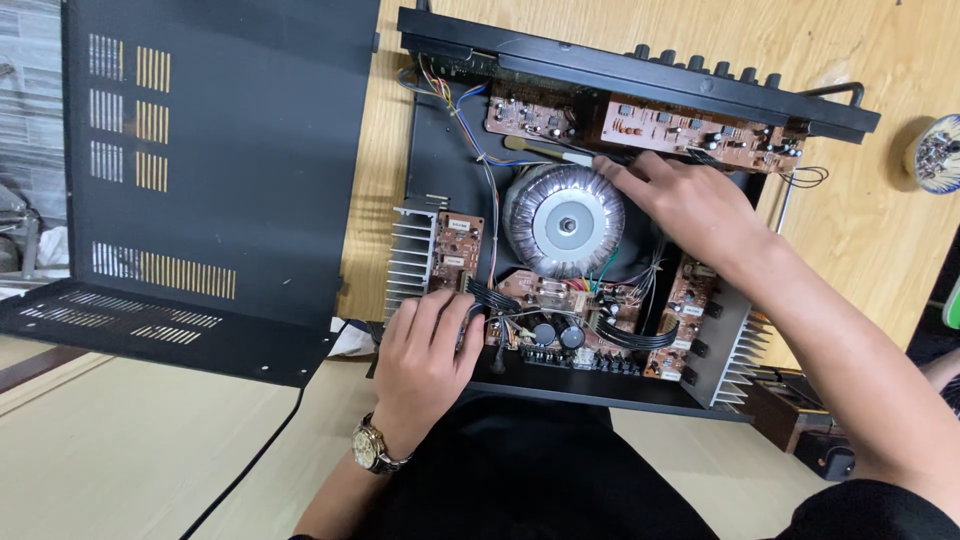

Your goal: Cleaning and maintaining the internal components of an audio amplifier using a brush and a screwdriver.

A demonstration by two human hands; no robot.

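Note:
An opened black amplifier chassis (440, 150) lies on a wooden table, showing brown circuit boards (690, 130) and a large round silver transformer (565, 220). My right hand (680, 200) reaches over the transformer and holds a small brush (545, 152) with a pale handle, its bristles pointing left near the rear board. My left hand (425, 345), with a wristwatch (372, 447), rests on the chassis's near left corner, fingers curled over the edge beside a finned heat sink (410, 255) and a bundle of black wires.
The removed black vented cover (220, 180) stands to the left. A second heat sink (740, 350) sits at the right. A patterned bowl (938, 152) is at the far right edge. A black cable (270, 440) runs down over the pale floor.

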